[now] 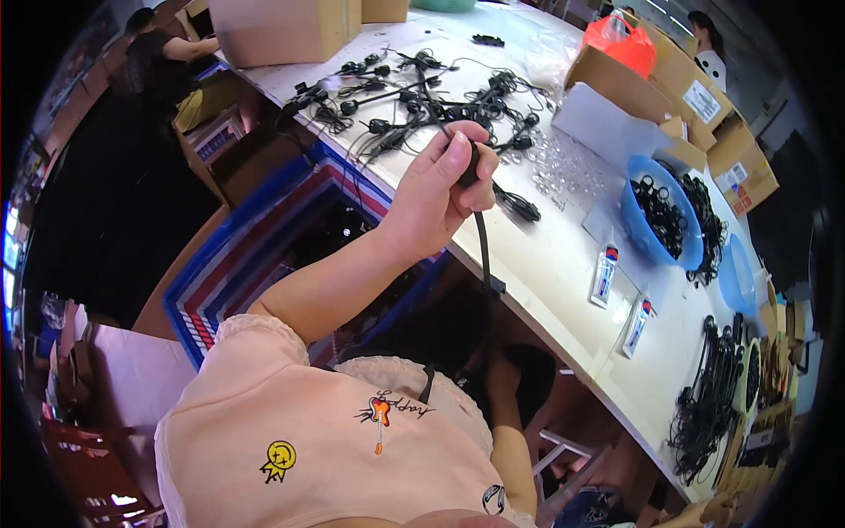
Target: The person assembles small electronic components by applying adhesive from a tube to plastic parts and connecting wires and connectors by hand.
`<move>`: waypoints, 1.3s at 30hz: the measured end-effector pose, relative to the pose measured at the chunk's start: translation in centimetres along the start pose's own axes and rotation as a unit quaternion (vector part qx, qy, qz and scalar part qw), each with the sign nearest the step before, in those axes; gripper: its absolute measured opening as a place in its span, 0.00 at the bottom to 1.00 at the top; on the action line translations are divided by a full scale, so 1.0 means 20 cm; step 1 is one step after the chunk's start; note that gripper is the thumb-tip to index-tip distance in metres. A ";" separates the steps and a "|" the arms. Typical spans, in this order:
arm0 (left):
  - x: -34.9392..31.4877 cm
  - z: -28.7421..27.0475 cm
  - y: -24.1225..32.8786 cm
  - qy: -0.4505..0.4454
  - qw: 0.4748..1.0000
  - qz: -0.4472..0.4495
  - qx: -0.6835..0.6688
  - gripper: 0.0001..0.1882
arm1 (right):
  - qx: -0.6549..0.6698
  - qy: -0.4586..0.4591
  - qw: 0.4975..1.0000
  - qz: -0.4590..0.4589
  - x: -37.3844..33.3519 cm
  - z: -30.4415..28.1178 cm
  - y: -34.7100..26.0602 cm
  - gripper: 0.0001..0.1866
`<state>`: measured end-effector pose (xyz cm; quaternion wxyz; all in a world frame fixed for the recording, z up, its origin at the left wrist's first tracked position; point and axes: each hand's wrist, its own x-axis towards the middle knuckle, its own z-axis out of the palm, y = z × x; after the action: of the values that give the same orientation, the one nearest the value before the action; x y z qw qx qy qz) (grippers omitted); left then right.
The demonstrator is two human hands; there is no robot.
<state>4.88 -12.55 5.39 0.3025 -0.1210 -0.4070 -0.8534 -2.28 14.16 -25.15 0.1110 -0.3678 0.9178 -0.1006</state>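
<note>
Above the near table edge, my left hand (444,189) is closed around a black cable (483,251) with a thick black part in the fingers. The cable hangs from my fist down past the table edge. Below the table, in shadow, is my right hand (503,374), beside something dark. Its fingers are hidden, so I cannot see what they hold. Just beyond my left hand lies a tangled heap of black cables (414,99) with small plugs or fittings. A small coiled black cable (517,204) rests right of the hand.
Small clear pieces (563,172) are scattered on the white table (537,282). To the right stand a blue bowl (635,224) of black rings, two tubes (605,275), and bundled cables (709,396). Cardboard boxes (282,31) edge the table. A striped bag (231,280) hangs open at left; a person (163,66) works beyond.
</note>
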 end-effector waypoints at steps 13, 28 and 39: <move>-0.09 -0.05 -0.06 -0.042 0.990 -0.136 -0.020 0.09 | 0.258 -0.017 0.960 -0.112 -0.12 -0.67 -0.23 0.13; -0.53 0.04 -0.65 -0.263 0.849 -0.442 0.120 0.20 | 0.355 0.128 0.919 -0.111 -0.12 -1.09 -0.43 0.08; -0.53 -0.15 -0.61 -0.124 0.865 -0.420 0.246 0.16 | 0.504 0.133 0.853 0.015 -0.16 -0.98 -0.39 0.04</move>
<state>5.80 -4.59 -8.95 -0.1177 0.0351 -0.6503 -0.7497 -0.30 12.92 -3.82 0.1595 -0.2309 0.7524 -0.5959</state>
